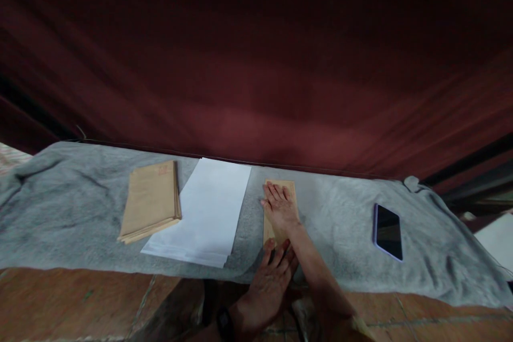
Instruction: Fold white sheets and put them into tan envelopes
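Note:
A narrow brown paper envelope point(269, 223) lies flat on the grey cloth, partly covered by both hands. My right hand point(280, 207) rests palm down on its upper part, fingers stretched out and pointing away from me. Closer to my body, my left hand point(272, 272) has its fingertips on the near end of the envelope, fingers spread. Left of the hands lies a stack of white paper sheets point(208, 208). A stack of larger brown envelopes point(150, 197) overlaps the left side of that paper.
A phone point(388, 231) with a purple edge lies at the right on the grey cloth point(336, 214). Behind the cloth rises a dark red surface point(256, 91). Tiled floor point(80, 299) shows below the near edge. A white object point(497, 240) stands at far right.

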Available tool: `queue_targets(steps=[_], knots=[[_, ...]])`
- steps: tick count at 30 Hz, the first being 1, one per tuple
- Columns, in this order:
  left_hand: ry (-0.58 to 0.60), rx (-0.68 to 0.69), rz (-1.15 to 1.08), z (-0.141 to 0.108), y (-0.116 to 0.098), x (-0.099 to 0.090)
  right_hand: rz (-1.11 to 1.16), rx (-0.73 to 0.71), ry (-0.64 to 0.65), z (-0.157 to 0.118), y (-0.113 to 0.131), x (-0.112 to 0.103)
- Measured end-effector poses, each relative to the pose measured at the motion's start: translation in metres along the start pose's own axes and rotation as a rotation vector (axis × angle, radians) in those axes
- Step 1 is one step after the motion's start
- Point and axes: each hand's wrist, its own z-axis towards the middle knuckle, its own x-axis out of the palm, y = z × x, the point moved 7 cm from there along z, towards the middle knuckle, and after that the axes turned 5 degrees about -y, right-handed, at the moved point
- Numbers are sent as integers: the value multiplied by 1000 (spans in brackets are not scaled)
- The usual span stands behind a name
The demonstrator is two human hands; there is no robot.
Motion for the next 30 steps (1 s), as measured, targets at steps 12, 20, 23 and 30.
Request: queue_targets(steps=[12, 20, 23, 30], knots=[[44, -57, -81, -3, 1, -7, -57, 88, -85, -20, -42, -11], [-68, -72, -128, -5, 0, -18, -37, 25, -46, -47, -42, -11], [-90, -100, -111, -6, 1, -14, -22, 3, -31, -59, -40, -13], [-81, -89, -82, -4, 0, -17, -29, -44, 8, -82, -38, -16]])
